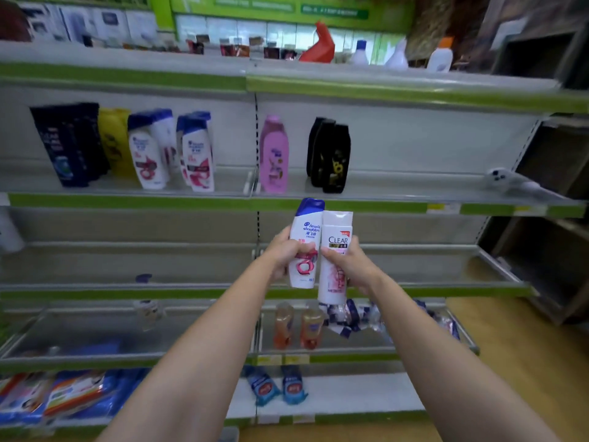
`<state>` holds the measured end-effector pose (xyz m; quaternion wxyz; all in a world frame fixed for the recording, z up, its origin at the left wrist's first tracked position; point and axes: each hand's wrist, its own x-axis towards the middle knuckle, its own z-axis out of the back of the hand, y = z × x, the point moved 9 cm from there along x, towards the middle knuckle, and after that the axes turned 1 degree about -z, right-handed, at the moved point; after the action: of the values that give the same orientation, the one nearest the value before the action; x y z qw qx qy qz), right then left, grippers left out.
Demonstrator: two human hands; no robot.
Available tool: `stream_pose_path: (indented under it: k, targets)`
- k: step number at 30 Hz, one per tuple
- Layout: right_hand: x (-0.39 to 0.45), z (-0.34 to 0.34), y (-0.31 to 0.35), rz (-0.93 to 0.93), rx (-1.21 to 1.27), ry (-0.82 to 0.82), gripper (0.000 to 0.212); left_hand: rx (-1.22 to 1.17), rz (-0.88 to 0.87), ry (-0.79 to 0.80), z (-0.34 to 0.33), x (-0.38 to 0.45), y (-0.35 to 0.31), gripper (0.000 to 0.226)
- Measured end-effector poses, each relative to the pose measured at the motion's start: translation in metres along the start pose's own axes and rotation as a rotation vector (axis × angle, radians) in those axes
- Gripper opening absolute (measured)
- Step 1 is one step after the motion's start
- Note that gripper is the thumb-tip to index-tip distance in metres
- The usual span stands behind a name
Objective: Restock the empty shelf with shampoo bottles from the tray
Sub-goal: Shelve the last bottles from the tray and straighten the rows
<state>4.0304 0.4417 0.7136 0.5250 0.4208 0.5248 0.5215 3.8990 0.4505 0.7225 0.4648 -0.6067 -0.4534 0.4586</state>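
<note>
My left hand (283, 250) grips a white Head & Shoulders bottle (305, 237) with a blue cap, held upright. My right hand (350, 260) grips a white Clear bottle (334, 250) with a pink label, touching the first bottle's right side. Both bottles hang in front of the bare middle shelf (430, 266), just below the edge of the stocked shelf (414, 186). That stocked shelf carries dark blue, yellow and white bottles (197, 154) at the left, a pink bottle (274, 154) and black bottles (330, 154) at the centre. No tray is in view.
A white object (510, 183) lies at the stocked shelf's right end. Lower shelves hold two orange bottles (298, 327), blue-white packets (350, 317) and blue pouches (277, 387). The top shelf has a red jug (320, 44) and white bottles. Dark cabinets stand at right.
</note>
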Motion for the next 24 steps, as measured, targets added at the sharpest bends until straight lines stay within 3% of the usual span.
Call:
stream_pose_path:
  k: [5,10,14,17,24]
  targets:
    - [0.036,0.024,0.033,0.07,0.032,-0.08,0.045,0.064,-0.052,0.066,-0.019,0.035,-0.036,0.047]
    - [0.066,0.058,0.062,0.104,0.149,-0.125,0.067,0.114,-0.095,0.153,-0.049,0.069,-0.072,0.061]
    - [0.076,0.096,0.079,0.118,0.171,-0.16,0.081,0.096,-0.18,0.2,-0.082,0.094,-0.089,0.031]
    - [0.089,0.122,0.087,0.132,0.183,-0.187,0.074,0.091,-0.199,0.189,-0.101,0.114,-0.096,0.043]
    - [0.123,0.166,0.105,0.173,0.142,-0.174,0.069,0.114,-0.209,0.169,-0.132,0.15,-0.111,0.047]
